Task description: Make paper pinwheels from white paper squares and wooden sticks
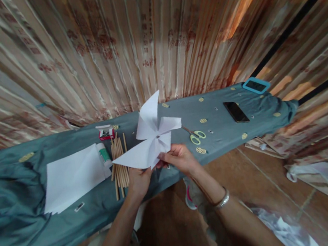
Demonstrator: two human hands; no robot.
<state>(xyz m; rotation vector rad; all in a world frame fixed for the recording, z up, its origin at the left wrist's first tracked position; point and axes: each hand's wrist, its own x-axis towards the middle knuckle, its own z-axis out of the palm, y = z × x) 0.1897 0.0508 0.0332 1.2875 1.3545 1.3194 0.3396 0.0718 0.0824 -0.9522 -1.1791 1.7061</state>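
The right hand is drawn nearly closed, thumb over fingers, pinching the lower edge of a white paper pinwheel, which stands raised just beyond both hands with its blades spread. The left hand is curled close beside it at the pinwheel's lower edge; its fingers are mostly hidden by the paper, so how tightly they close I cannot tell. Just left of the left hand lies a bundle of thin wooden sticks, and past these a green and white tube rests beside a stack of white sheets. Farther forward of that hand is a small red box, its top open. Ahead and to the right of the right hand are scissors with yellow-green handles; well beyond them, a dark phone and a blue-framed device lie on the teal cloth
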